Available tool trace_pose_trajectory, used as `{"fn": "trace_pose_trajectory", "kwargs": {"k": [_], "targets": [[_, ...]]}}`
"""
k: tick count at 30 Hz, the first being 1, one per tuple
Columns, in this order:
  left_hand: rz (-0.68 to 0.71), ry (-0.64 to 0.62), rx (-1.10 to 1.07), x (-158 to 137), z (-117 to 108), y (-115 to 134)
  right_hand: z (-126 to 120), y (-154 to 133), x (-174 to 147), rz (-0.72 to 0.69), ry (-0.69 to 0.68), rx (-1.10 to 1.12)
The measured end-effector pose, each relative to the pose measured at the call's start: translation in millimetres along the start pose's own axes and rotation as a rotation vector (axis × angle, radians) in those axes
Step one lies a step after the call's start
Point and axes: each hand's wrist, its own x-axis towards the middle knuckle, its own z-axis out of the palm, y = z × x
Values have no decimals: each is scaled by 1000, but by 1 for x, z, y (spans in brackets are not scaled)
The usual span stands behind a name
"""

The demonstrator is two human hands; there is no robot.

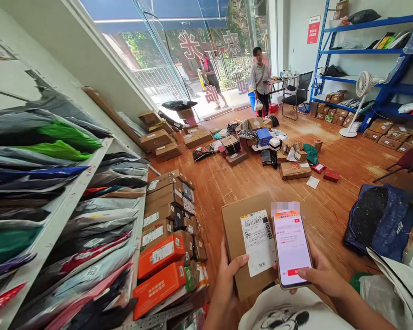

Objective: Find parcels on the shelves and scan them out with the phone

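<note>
My left hand (231, 271) grips a brown cardboard box (234, 238) by its left side, the thumb pressed on the front. On that box is a white shipping label (258, 243) with barcodes and print. Beside it, my right hand (318, 270) holds a smartphone (292, 250) upright, its thumb over a red button low on the lit screen. The phone's left edge overlaps or nearly meets the box's right edge. Part of the fingers on both hands is hidden behind what they hold.
Shelves of bagged parcels (103, 229) stand at left, with orange boxes (161, 256) beside them. A parcel pile (258, 137) covers the middle floor. A person (260, 78) stands behind it. At right are a white fan (364, 87), blue shelving (371, 51) and a blue bag (378, 224).
</note>
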Motion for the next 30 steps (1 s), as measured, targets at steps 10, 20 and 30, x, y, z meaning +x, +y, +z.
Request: {"fn": "trace_pose_trajectory", "kwargs": {"k": [10, 20, 30], "targets": [[-7, -3, -13, 2, -7, 3, 14, 1, 2, 1, 63, 53], [-22, 7, 0, 3, -4, 10, 12, -1, 3, 30, 43, 50], [-13, -16, 50, 3, -5, 12, 9, 7, 9, -37, -9, 58]]}}
